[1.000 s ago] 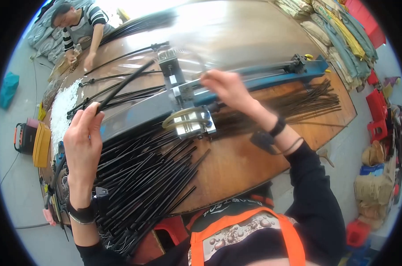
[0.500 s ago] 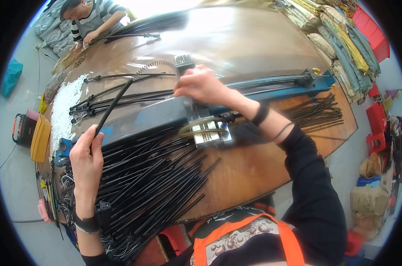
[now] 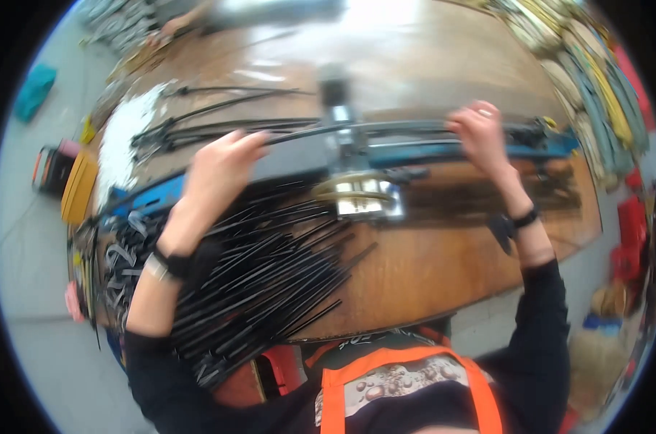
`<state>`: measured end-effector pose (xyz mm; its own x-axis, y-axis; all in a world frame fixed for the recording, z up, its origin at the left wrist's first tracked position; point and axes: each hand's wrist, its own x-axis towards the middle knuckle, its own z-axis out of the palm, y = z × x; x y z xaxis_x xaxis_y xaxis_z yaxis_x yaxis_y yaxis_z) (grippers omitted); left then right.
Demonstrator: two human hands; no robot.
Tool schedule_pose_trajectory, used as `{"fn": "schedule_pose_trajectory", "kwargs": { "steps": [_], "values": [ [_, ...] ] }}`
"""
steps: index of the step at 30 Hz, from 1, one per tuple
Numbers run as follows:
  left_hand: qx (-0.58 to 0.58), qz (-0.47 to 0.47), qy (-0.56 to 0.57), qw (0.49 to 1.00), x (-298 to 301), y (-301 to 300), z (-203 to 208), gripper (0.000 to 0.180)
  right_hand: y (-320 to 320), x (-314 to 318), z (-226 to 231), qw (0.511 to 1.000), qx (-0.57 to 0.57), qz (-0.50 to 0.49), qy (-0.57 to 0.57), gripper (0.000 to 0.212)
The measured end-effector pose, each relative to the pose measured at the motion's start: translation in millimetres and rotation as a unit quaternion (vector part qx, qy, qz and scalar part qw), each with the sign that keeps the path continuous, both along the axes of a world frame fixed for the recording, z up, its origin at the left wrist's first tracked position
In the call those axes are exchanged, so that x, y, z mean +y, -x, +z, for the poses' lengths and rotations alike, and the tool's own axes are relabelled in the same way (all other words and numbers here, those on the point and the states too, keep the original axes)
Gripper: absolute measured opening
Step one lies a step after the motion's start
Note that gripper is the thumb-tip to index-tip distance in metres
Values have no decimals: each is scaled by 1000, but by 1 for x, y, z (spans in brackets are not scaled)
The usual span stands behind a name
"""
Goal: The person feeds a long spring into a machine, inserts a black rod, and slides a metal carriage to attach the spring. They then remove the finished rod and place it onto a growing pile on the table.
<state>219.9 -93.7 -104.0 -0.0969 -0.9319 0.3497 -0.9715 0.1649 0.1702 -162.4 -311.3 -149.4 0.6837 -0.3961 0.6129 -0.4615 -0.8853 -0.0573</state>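
Observation:
A slim black rod runs from the fingers of my left hand toward the upright metal fixture in the middle of the bench. That hand is closed around the rod's left part. Beyond the fixture, my right hand is closed over the right part of the blue rail, next to thin dark lengths lying along it. What its fingers pinch is blurred. A silver block with a looped yellowish tube sits at the fixture's near side.
Many black rods are heaped on the near left of the wooden table. White small pieces lie at the far left, beside more rods. Stacked sacks line the right. Another person's hand shows at the far left.
My right hand has moved right along the rail, away from the fixture. My left hand has come up and right, lowering the tilted rod nearly level. The coil spring is no longer visible.

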Motion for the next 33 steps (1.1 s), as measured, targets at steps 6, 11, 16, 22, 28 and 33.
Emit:
{"fn": "schedule_pose_trajectory", "kwargs": {
  "steps": [6,11,16,22,28,33],
  "values": [
    [20,-62,16,998,-60,36,-33,19,40,-4,2,999,5,-38,-2,8],
    [35,-45,50,997,-53,31,-32,21,28,-9,-8,998,-14,-35,-51,10],
    [83,-24,43,995,-54,33,-38,23,25,-10,-15,997,-22,-39,-60,10],
    [74,-25,41,996,-49,28,-45,23,25,-6,-11,997,-4,-43,-62,8],
    [18,-57,18,998,-58,23,-50,22,28,12,-9,998,-5,-61,18,21],
    [-2,-34,20,999,-57,29,-53,18,9,78,-16,998,9,48,27,40]
  ]
}}
